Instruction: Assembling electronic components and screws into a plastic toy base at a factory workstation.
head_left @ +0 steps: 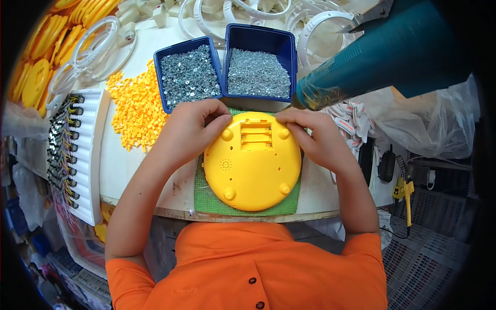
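Note:
A round yellow plastic casing (248, 178) lies flat on a green mat (206, 205), its open battery compartment at the far side. Round feet, small holes and a speaker grille show on its upper face. At its far left edge, the thumb and curled fingers of my left hand (199, 126) close on the rim. My right hand (318, 135) grips the far right rim with bent fingers. The tip of a teal powered screwdriver (356, 67) hangs just beyond the right fingers; whether it touches the casing is hidden.
Two blue bins, one of small washers (190, 72) and one of screws (258, 72), stand beyond the casing. Small yellow parts (135, 106) are heaped at left, beside a white foam tray (90, 155) of wired components. White rings (323, 36) lie at the back. A yellow-handled tool (405, 191) hangs at right.

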The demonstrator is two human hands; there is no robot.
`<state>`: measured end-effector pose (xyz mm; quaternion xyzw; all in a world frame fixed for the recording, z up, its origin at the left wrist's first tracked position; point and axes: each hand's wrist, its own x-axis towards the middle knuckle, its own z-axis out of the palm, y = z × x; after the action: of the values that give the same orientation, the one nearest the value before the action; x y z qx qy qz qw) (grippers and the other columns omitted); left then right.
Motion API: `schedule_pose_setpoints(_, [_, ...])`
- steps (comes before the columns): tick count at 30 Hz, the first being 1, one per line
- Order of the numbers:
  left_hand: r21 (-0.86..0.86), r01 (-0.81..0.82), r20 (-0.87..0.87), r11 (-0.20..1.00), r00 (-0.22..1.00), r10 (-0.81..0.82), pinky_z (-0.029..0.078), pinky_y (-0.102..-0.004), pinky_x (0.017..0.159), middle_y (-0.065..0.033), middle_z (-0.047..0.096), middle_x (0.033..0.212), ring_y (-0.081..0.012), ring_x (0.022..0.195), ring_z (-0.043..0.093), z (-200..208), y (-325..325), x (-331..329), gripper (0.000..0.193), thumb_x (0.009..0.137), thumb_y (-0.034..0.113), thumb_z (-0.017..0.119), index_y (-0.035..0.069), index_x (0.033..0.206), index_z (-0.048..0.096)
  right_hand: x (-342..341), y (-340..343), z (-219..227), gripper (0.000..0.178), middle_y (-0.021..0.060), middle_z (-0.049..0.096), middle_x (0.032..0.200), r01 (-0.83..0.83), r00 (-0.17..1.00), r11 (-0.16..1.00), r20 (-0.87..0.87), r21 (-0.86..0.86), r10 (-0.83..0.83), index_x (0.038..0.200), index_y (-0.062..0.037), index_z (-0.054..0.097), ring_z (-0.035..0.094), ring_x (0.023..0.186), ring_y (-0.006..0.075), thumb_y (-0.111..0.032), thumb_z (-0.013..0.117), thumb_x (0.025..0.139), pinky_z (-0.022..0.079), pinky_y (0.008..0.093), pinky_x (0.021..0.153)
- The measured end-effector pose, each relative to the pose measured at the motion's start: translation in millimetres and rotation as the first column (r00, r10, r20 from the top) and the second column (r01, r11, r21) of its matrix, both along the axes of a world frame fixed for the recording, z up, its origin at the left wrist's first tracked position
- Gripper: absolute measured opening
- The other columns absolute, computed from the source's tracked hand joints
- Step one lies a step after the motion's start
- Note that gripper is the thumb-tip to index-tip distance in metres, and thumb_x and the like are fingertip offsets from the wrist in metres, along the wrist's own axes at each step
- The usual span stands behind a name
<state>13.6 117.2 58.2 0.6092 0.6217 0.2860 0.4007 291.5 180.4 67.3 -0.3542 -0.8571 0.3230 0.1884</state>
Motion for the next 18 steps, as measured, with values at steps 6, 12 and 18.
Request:
schedule_pose_setpoints(6, [0.109,0.077,-0.137,0.991,0.989,-0.062,0.056,-0.0360,0.072,-0.0125,0.074,0.087,-0.0263,0.076,0.071,5,-1,-1,0.018,0.094,0.017,0.070,0.001,0.101,0.074,-10,20,15,0.019,0.0123,0.074,0.102,0.094,0.995,0.994,-0.037,0.060,-0.092,0.110,-0.0014,0.073,0.071,0.092,0.0251,-0.003,0.068,0.092,0.054,0.0318,0.084])
schedule_pose_setpoints(12, [0.353,0.263,-0.390,0.898,0.914,-0.114,0.058,-0.0415,0.079,-0.0125,0.073,0.101,-0.0328,0.089,0.071,-2,-19,-7,0.018,0.090,0.013,0.070,0.007,0.106,0.075,-45,64,1,0.017,0.0110,0.067,0.100,0.003,0.983,0.822,0.147,0.570,-0.106,0.105,-0.0046,0.073,0.066,0.092,0.0286,-0.012,0.073,0.090,0.053,0.0382,0.082])
schedule_pose_setpoints(18, [0.398,0.123,-0.285,0.909,0.958,-0.005,0.057,-0.0415,0.085,-0.0107,0.070,0.110,-0.0326,0.099,0.068,17,-5,-13,0.018,0.088,0.009,0.072,0.008,0.106,0.073,-44,86,-23,0.012,0.0108,0.063,0.092,-0.018,1.000,0.838,0.028,0.546,0.003,0.096,-0.0058,0.071,0.061,0.089,0.0303,-0.014,0.075,0.087,0.052,0.0399,0.080])
